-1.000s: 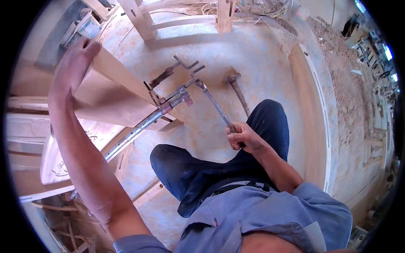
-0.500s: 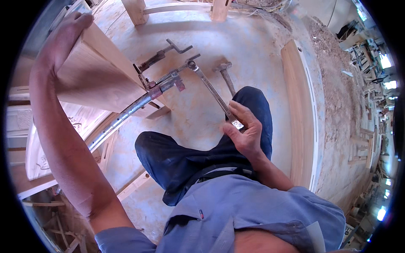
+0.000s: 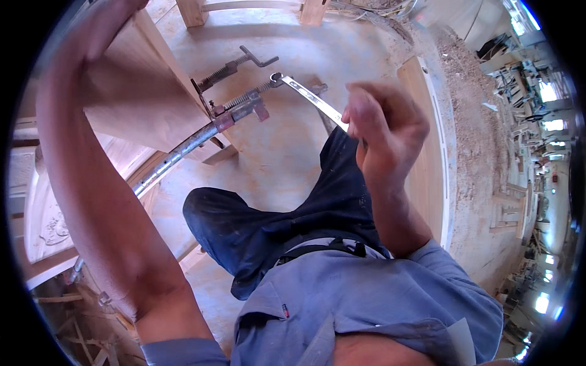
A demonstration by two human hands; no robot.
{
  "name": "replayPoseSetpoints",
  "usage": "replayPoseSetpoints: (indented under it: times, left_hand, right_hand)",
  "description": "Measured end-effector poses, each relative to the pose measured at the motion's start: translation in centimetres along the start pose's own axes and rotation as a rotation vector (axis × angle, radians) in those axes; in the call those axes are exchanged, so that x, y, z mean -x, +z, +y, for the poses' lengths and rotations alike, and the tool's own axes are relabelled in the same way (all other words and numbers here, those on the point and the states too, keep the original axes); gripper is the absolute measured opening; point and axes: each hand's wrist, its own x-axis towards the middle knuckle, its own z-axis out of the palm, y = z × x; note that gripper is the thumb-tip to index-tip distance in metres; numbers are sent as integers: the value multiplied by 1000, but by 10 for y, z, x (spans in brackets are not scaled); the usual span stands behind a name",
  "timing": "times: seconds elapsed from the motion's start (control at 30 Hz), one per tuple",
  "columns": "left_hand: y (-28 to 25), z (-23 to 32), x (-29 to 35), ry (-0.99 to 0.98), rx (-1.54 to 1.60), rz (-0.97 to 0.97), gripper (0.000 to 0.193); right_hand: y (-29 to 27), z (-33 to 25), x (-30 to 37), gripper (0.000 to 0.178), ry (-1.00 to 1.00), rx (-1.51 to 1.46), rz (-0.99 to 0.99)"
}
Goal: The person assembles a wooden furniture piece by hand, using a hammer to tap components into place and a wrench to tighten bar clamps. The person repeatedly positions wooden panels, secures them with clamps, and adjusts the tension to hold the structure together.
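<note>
My right hand (image 3: 390,122) is closed around the lower end of a silver ring wrench (image 3: 314,104). The wrench's ring end sits at the screw end of a pipe clamp (image 3: 177,155). That clamp runs along the foot of a pale wooden panel (image 3: 143,104). A second clamp screw with a crank handle (image 3: 226,74) projects beside it. Up at the panel's top edge is my left hand (image 3: 116,15), blurred and partly cut off, so its fingers are hard to make out. A hammer (image 3: 328,119) lies on the floor behind the wrench, partly covered.
On the right lies a long wooden board (image 3: 430,177). Carved wood (image 3: 55,226) stands at the left under my forearm. A wooden frame (image 3: 253,6) crosses the far side. Sawdust and shavings (image 3: 470,128) cover the floor farther right.
My right hand has risen from near my knee, moved right and closed on the wrench. The wrench's handle has swung up and away from my lap. My left hand has shifted toward the picture's rim.
</note>
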Motion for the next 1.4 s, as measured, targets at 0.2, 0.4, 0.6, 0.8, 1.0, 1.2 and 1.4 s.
replayPoseSetpoints:
  times: [0.2, 0.4, 0.6, 0.8, 1.0, 1.2, 1.4]
  left_hand:
    - [-7, 77, 29, -200, -160, 52, 48]
    - [-27, 99, 40, -126, -434, -89, 45]
    - [-13, 95, 39, 45, -540, 20, 45]
    - [-38, 94, 31, -132, -560, -290, 47]
    - [-27, 119, 51, -216, -201, -110, 49]
    - [-9, 47, 20, -180, -300, -4, 51]
    - [27, -14, -13, 48, 303, -17, 50]
  right_hand:
    - [29, -23, -45, 12, 96, 63, 3]
    - [43, -24, -71, 8, 83, 112, 42]
    - [47, -19, -99, 7, 145, 139, 39]
    - [83, -33, -121, 9, 148, 223, -40]
    - [85, -21, -158, 21, 62, 401, -35]
    - [93, -4, -170, 16, -95, 340, -132]
    - [89, 18, -195, 15, -491, 1754, -244]
